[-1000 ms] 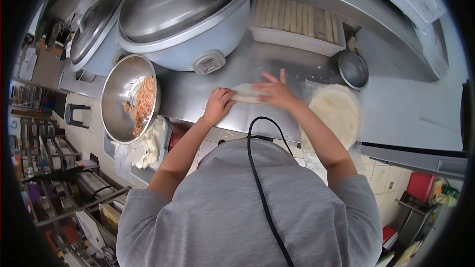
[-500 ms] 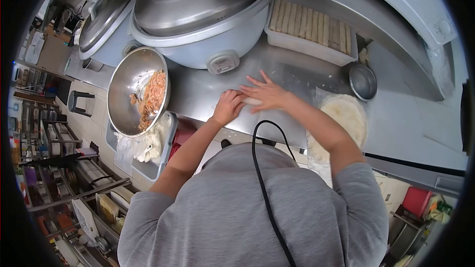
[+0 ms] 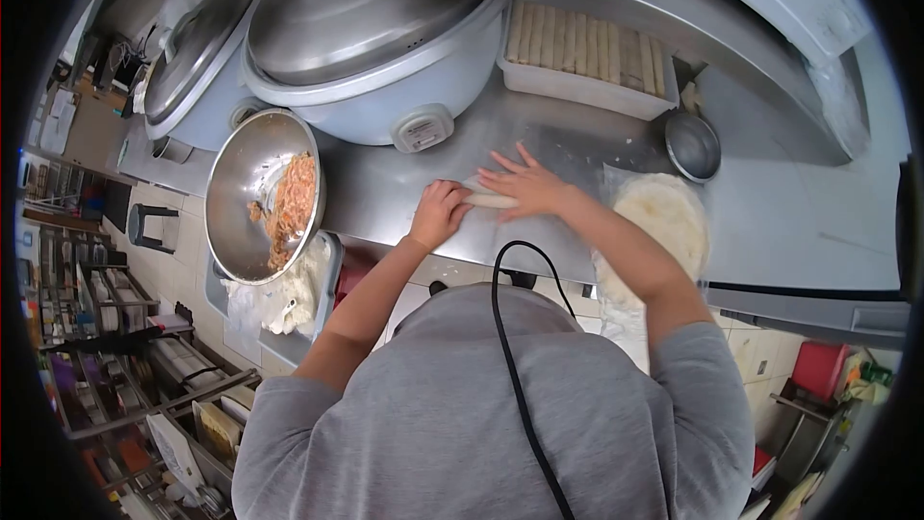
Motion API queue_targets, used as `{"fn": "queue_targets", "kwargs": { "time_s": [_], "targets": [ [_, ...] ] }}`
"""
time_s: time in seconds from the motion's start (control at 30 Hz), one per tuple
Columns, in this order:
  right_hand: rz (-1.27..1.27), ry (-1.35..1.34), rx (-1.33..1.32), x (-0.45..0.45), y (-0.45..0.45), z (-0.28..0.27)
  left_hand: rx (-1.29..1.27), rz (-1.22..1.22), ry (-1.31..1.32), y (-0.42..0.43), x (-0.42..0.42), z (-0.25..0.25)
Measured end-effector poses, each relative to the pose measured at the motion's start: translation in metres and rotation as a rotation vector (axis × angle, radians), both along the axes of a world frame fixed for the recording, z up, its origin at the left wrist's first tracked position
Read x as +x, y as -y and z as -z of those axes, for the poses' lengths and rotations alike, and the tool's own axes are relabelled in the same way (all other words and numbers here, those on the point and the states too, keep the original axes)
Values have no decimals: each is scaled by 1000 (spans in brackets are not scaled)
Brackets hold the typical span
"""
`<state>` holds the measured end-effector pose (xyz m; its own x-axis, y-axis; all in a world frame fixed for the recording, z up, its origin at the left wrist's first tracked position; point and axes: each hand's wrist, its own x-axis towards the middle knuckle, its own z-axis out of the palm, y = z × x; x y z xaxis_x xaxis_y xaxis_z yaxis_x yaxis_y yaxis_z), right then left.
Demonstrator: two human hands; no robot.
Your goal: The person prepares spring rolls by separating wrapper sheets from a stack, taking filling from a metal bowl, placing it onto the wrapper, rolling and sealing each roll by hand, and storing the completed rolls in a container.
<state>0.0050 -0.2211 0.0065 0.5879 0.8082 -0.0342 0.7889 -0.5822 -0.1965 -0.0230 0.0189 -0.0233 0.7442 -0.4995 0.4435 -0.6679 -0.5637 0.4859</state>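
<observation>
A pale, thin spring roll (image 3: pixel 490 200) lies on the steel counter (image 3: pixel 385 173) between my hands. My left hand (image 3: pixel 441 213) has its fingers curled over the roll's left end. Over the right end, my right hand (image 3: pixel 531 187) rests with its fingers spread wide; its palm side is hidden. To the right is a stack of round, pale wrappers (image 3: pixel 662 212) on clear plastic. On the left, a large steel bowl (image 3: pixel 219 202) holds orange-pink filling (image 3: pixel 295 195) with chopped bits.
A white tray (image 3: pixel 587 90) of lined-up spring rolls (image 3: pixel 585 41) stands at the back, near a small metal bowl (image 3: pixel 693 147). Two big lidded cookers (image 3: pixel 371 82) crowd the back left. Beneath the steel bowl sits a grey tub (image 3: pixel 334 274) with white, bagged material. An overhead steel shelf edge (image 3: pixel 616 0) curves above.
My hands have moved slightly apart, so more of the spring roll shows between them. The whole view has shifted a little as my head moved.
</observation>
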Motion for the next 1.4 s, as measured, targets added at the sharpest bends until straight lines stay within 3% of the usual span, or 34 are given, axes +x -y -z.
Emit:
{"fn": "queue_targets", "kwargs": {
  "time_s": [0.13,0.23,0.27,0.33,0.37,0.5,0.67,0.83,0.97,1.23,1.4],
  "targets": [
    [37,-104,-38,-33,89,-3,-2,10,-17,-1,3,-2],
    [177,-10,-86,-58,106,-19,38,7,-21,2,-2,-21],
    [184,-5,-87,-66,98,-15,64,-9,-6,5,-5,-28],
    [375,296,140,-82,67,5,93,89,20,13,-17,-29],
    [376,296,140,-90,53,15,126,179,39,17,-22,-29],
    [453,302,246,-93,11,49,314,163,64,25,-15,-5],
    [621,255,200,-60,9,39,314,144,63,35,16,-17],
    [537,328,255,-86,24,33,299,236,67,32,-14,-16],
    [505,469,223,-66,30,41,313,198,185,39,11,-3],
    [592,328,243,-37,26,26,158,146,33,48,47,-11],
    [505,324,215,-78,26,33,167,182,-58,31,-7,-3]
  ]
}}
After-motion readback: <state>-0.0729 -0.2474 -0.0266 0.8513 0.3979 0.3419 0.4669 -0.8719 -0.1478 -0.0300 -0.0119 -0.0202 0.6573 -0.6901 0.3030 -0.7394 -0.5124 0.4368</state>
